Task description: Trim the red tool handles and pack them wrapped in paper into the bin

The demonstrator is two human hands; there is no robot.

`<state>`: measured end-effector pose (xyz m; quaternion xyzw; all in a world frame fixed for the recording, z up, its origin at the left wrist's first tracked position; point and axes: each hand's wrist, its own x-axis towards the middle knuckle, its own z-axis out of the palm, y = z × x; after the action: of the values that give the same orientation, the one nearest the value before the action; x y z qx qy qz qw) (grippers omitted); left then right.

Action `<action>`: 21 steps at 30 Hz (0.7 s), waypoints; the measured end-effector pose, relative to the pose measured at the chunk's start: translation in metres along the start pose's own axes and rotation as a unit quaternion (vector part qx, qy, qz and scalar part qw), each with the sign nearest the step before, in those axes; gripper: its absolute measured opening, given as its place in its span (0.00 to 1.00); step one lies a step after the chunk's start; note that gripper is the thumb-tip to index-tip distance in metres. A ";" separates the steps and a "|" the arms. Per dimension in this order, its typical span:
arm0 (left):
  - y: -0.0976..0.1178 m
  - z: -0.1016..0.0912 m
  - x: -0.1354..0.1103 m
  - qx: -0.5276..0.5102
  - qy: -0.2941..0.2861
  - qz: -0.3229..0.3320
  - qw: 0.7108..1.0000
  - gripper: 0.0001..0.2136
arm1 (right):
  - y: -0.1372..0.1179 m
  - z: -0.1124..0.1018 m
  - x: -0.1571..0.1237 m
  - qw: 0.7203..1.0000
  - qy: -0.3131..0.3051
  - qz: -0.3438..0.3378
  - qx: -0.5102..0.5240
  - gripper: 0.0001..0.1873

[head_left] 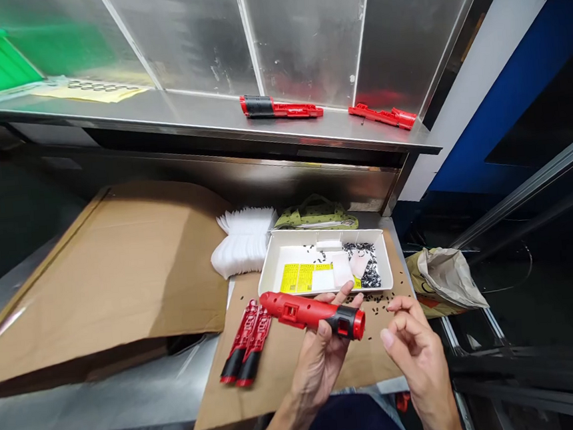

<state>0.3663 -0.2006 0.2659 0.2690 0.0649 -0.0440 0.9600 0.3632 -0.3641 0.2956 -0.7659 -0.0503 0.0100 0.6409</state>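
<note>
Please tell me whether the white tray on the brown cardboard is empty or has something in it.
It is not empty: the white tray holds small black pieces and yellow label sheets.

Head-worn view, forward and down, close above left hand (317, 366) and right hand (413, 344)

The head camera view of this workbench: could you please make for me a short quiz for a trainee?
1. Which hand holds the red-and-black plastic handle?
2. True or false: the small black parts lie only inside the white tray.
3. How many red parts lie on the steel shelf?

Key:
1. The left hand.
2. False: some also lie on the brown cardboard, outside the tray.
3. Two: one with a black section and one all red.
</note>
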 end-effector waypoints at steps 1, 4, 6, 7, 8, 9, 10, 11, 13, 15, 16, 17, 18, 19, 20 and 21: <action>0.001 0.001 0.000 -0.002 0.000 -0.006 1.000 0.21 | 0.000 -0.001 0.000 1.000 0.006 -0.006 -0.015 0.13; 0.001 0.004 0.000 -0.007 -0.002 -0.004 1.000 0.19 | -0.003 0.004 0.000 0.998 0.003 -0.046 -0.045 0.17; 0.001 0.006 -0.001 -0.009 -0.003 0.005 1.000 0.18 | -0.008 0.012 -0.001 0.996 0.019 -0.067 -0.054 0.18; 0.001 0.007 -0.001 -0.008 -0.003 0.009 1.000 0.18 | -0.011 0.016 -0.002 0.995 0.033 -0.072 -0.056 0.17; 0.000 0.008 -0.001 -0.004 -0.002 0.010 1.000 0.19 | -0.014 0.020 -0.003 0.994 0.051 -0.072 -0.057 0.17; 0.000 0.008 -0.002 0.003 0.003 0.011 1.000 0.19 | -0.015 0.022 -0.003 0.993 0.070 -0.071 -0.059 0.18; 0.000 0.009 -0.001 0.013 0.011 0.011 1.000 0.20 | -0.016 0.022 -0.003 0.991 0.092 -0.069 -0.063 0.18; 0.001 0.009 -0.001 0.028 0.022 0.011 0.999 0.22 | -0.014 0.021 -0.001 0.989 0.111 -0.067 -0.069 0.18; 0.005 0.004 0.001 0.079 0.044 0.006 0.996 0.26 | -0.005 0.013 0.006 0.982 0.151 -0.064 -0.089 0.15; 0.012 -0.006 0.005 0.155 0.064 0.001 0.986 0.30 | 0.014 -0.002 0.017 0.975 0.180 -0.048 -0.120 0.14; 0.016 -0.014 0.006 0.199 0.070 0.000 0.977 0.31 | 0.027 -0.012 0.023 0.972 0.186 -0.032 -0.140 0.18; 0.020 -0.022 0.007 0.242 0.073 -0.004 0.967 0.32 | 0.041 -0.021 0.028 0.969 0.180 -0.006 -0.169 0.21; 0.024 -0.031 0.008 0.280 0.075 -0.013 0.957 0.33 | 0.056 -0.030 0.032 0.965 0.163 0.023 -0.205 0.22; 0.028 -0.040 0.008 0.309 0.076 -0.024 0.948 0.34 | 0.070 -0.038 0.035 0.960 0.135 0.052 -0.241 0.21; 0.032 -0.049 0.007 0.330 0.077 -0.042 0.940 0.36 | 0.083 -0.044 0.037 0.953 0.101 0.075 -0.275 0.20; 0.035 -0.056 0.005 0.344 0.081 -0.065 0.933 0.38 | 0.095 -0.047 0.037 0.946 0.066 0.092 -0.304 0.18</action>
<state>0.3699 -0.1422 0.2359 0.5805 0.1404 -0.1039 0.7953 0.4101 -0.4228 0.2125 -0.9246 0.0623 0.0021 0.3759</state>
